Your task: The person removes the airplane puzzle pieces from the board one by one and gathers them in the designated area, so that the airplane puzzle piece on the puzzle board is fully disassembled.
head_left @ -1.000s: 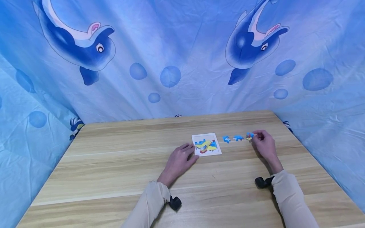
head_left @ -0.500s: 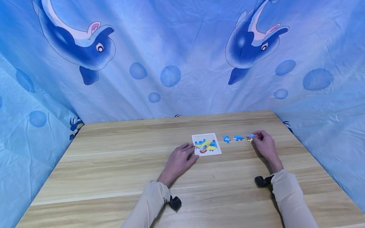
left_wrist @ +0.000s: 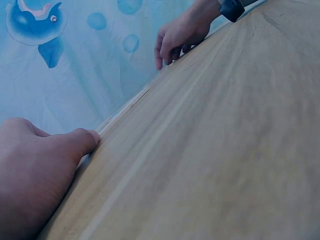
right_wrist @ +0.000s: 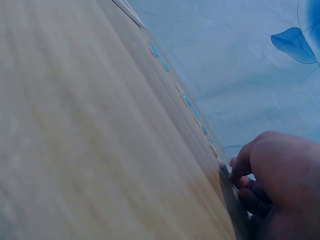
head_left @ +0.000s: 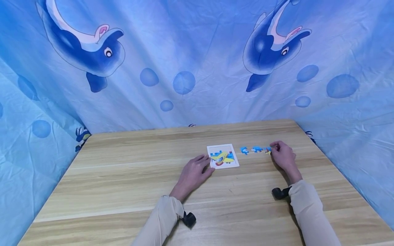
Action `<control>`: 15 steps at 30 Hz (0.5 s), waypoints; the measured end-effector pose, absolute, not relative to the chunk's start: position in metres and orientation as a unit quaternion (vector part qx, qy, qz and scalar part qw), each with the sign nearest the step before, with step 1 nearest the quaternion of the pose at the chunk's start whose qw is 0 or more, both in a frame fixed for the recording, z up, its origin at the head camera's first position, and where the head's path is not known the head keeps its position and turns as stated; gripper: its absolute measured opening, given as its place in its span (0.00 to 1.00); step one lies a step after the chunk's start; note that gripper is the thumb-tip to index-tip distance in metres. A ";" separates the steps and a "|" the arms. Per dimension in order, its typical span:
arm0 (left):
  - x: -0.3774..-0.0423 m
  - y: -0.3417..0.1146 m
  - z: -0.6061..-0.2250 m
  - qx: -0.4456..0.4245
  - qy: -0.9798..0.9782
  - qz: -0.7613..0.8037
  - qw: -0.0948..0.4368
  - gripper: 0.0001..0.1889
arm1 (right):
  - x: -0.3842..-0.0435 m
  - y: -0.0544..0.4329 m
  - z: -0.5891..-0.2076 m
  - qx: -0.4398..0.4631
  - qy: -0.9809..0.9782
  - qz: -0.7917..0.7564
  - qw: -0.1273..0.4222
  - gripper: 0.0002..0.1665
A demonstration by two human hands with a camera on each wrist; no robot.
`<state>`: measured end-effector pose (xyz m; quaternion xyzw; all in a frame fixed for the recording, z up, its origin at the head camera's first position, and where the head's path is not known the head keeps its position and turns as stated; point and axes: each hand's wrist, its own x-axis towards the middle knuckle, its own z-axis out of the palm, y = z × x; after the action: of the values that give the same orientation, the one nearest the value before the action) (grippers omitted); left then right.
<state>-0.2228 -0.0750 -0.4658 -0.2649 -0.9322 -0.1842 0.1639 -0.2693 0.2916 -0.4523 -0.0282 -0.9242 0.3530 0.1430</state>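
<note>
- White rim surrounds the puzzle frame (head_left: 213,149), which is laid flat on the wooden table (head_left: 123,191); a yellow plane is shown in its lower part, while its upper part is left pale and bare.
- The frame's left edge is touched by the left hand (head_left: 193,173), its fingers and thumb held loosely apart, the thumb set at the near-left corner.
- To the right of the frame, a blue piece (head_left: 244,150) and a second blue piece (head_left: 257,149) are laid in a row, apart from each other.
- At the row's right end, a blue, red and yellow piece (head_left: 267,150) is met by the fingertips of the right hand (head_left: 284,157), held narrow; whether it is pinched or only touched cannot be told.
- Behind the table, a blue curtain (head_left: 203,44) is hung, printed with dolphins.
</note>
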 end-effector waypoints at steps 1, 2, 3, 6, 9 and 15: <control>-0.223 -0.075 -0.466 -0.265 -0.932 -0.185 0.164 0.25 | -0.269 0.291 -0.453 -0.029 -0.924 0.354 0.144 0.14; -0.223 -0.075 -0.466 -0.266 -0.932 -0.184 0.165 0.25 | -0.269 0.291 -0.453 -0.029 -0.924 0.354 0.145 0.14; -0.223 -0.075 -0.466 -0.267 -0.931 -0.185 0.166 0.25 | -0.269 0.291 -0.453 -0.030 -0.924 0.353 0.146 0.14; -0.222 -0.076 -0.466 -0.269 -0.930 -0.184 0.167 0.25 | -0.269 0.291 -0.454 -0.025 -0.929 0.340 0.141 0.15; -0.222 -0.076 -0.466 -0.270 -0.930 -0.184 0.169 0.25 | -0.268 0.291 -0.454 -0.018 -0.940 0.316 0.130 0.17; -0.222 -0.076 -0.465 -0.269 -0.930 -0.186 0.167 0.25 | -0.267 0.292 -0.453 -0.016 -0.947 0.298 0.119 0.20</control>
<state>-0.2222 -0.0759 -0.4648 -0.2689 -0.9303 -0.1855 0.1667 -0.2672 0.2920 -0.4528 -0.0164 -0.9470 0.2978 0.1192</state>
